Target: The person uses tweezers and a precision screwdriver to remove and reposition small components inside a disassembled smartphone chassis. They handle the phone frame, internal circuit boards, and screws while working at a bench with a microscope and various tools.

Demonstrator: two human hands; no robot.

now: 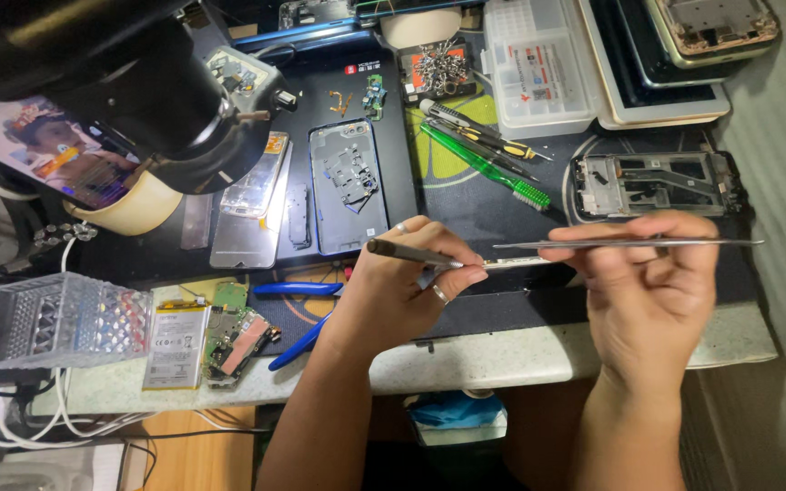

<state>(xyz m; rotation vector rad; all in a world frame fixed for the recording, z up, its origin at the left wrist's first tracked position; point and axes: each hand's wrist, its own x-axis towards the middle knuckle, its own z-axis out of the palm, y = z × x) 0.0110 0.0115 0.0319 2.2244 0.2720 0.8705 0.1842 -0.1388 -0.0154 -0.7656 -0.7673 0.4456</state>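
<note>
Tweezers pinched in my right hand, left hand pinching a thin tool, both raised over the worktop for close work.

We cannot tell what small part sits between the fingertips of the left hand and the right hand, since the fingers cover it. Left of the left hand, the black microscope is blurred and cut off by the top edge, hiding part of the phone beneath it. Above the right hand, the stacked phone frames run off the top edge.
</note>
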